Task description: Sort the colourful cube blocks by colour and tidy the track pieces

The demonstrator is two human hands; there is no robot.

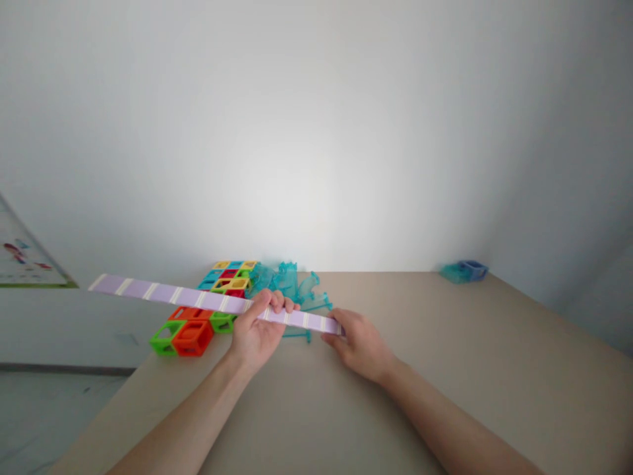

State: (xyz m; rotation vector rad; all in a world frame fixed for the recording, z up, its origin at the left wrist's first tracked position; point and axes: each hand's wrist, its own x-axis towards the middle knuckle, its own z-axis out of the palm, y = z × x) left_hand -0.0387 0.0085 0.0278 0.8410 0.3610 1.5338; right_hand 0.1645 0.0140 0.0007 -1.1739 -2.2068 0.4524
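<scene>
A long, flat lilac strip with pale crosswise stripes (185, 296) is held up above the table, slanting from upper left down to the right. Around its middle-right part, my left hand (260, 330) is closed with the palm facing up and the thumb along the near side. My right hand (360, 343) pinches the right end between thumb and fingers, hiding its tip. Behind and below the strip lie several translucent teal plastic pieces (287, 280), partly covered by my left hand.
Colourful open-sided cubes (194, 338) stand in a block at the table's left edge. A blue square piece (473, 269) with a teal piece (452, 272) beside it sits at the far right corner. The table (445, 343) meets a white wall behind. A poster (30, 254) hangs at left.
</scene>
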